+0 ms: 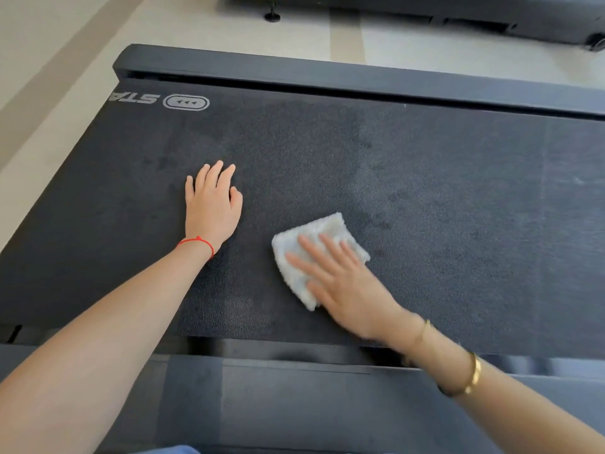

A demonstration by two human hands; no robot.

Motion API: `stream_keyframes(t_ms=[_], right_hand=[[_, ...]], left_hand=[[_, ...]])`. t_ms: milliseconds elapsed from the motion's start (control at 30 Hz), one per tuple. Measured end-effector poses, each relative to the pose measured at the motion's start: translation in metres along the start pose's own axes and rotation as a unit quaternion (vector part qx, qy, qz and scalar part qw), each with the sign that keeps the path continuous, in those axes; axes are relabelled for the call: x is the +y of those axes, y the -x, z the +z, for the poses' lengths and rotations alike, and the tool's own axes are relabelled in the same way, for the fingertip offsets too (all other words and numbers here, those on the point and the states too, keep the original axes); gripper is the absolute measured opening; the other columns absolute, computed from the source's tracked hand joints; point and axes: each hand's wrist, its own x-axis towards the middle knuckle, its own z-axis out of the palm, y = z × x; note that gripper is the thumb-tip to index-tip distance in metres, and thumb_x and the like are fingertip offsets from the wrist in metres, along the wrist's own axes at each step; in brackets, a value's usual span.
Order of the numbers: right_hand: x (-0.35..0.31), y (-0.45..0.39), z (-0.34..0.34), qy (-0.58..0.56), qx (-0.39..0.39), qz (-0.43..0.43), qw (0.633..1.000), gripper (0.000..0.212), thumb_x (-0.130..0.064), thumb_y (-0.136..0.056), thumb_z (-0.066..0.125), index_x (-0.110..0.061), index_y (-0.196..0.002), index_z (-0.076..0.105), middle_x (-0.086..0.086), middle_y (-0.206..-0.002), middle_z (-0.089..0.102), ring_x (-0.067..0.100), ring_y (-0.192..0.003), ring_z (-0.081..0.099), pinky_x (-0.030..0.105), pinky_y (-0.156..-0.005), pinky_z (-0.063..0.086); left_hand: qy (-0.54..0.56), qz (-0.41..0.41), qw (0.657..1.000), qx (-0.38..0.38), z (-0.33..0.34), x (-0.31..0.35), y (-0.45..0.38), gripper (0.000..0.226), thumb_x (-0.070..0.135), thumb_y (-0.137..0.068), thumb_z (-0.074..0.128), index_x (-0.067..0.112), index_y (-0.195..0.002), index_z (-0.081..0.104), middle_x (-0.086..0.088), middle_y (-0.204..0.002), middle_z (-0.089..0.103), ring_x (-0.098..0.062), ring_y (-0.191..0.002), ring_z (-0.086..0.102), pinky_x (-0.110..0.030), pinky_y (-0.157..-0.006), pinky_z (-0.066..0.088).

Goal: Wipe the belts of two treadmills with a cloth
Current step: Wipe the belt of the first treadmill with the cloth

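A black textured treadmill belt (442, 198) fills most of the view, with a grey logo near its far left corner. A folded white cloth (322, 229) lies flat on the belt near the middle. My right hand (343, 283) presses down on the cloth with fingers spread, covering its near right part. My left hand (211, 204) rests flat on the bare belt to the left of the cloth, fingers together, holding nothing. A red string circles the left wrist, gold bangles the right.
The treadmill's dark side rail (360, 77) runs along the far edge, another rail (294, 398) lies close to me. Beyond is pale floor (196, 24) and the base of a second dark machine (491, 14) at the top right.
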Motion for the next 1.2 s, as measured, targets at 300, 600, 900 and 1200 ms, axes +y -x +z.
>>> stream_keyframes(t_ms=[300, 600, 900, 1200], right_hand=[[0.047, -0.063, -0.015, -0.050, 0.038, 0.189, 0.980, 0.051, -0.035, -0.106, 0.023, -0.035, -0.155, 0.012, -0.001, -0.165, -0.001, 0.034, -0.150, -0.005, 0.051, -0.120, -0.003], [0.098, -0.041, -0.016, 0.010, 0.033, 0.192, 0.981, 0.052, -0.029, -0.106, 0.022, -0.029, -0.156, 0.010, 0.003, -0.165, -0.002, 0.035, -0.150, 0.002, 0.051, -0.119, 0.006], [0.101, -0.103, -0.017, -0.056, 0.035, 0.188, 0.980, 0.051, -0.036, -0.106, 0.022, -0.037, -0.155, 0.010, -0.003, -0.165, -0.002, 0.033, -0.150, -0.007, 0.052, -0.120, -0.005], [0.198, -0.099, -0.033, -0.057, 0.051, 0.285, 0.955, 0.050, -0.034, -0.106, 0.022, -0.034, -0.155, 0.014, 0.001, -0.165, 0.001, 0.032, -0.151, -0.004, 0.049, -0.121, -0.003]], left_hand=[[-0.008, -0.004, 1.000, -0.012, -0.002, 0.001, 0.000, 0.047, 0.023, -0.104, 0.036, 0.015, -0.150, 0.038, -0.007, -0.159, 0.031, -0.026, -0.149, 0.022, -0.051, -0.123, 0.011], [-0.019, 0.000, 1.000, -0.021, -0.002, 0.002, -0.001, 0.048, 0.021, -0.104, 0.036, 0.013, -0.151, 0.035, -0.009, -0.160, 0.029, -0.028, -0.150, 0.020, -0.053, -0.122, 0.012], [0.002, 0.004, 1.000, -0.031, 0.002, 0.041, -0.006, 0.048, 0.019, -0.102, 0.039, 0.014, -0.149, 0.038, -0.009, -0.157, 0.032, -0.027, -0.149, 0.018, -0.059, -0.120, 0.011], [-0.006, 0.095, 0.993, -0.075, 0.019, 0.091, -0.013, 0.049, 0.027, -0.103, 0.036, 0.017, -0.151, 0.033, -0.005, -0.159, 0.028, -0.025, -0.150, 0.016, -0.055, -0.121, 0.013]])
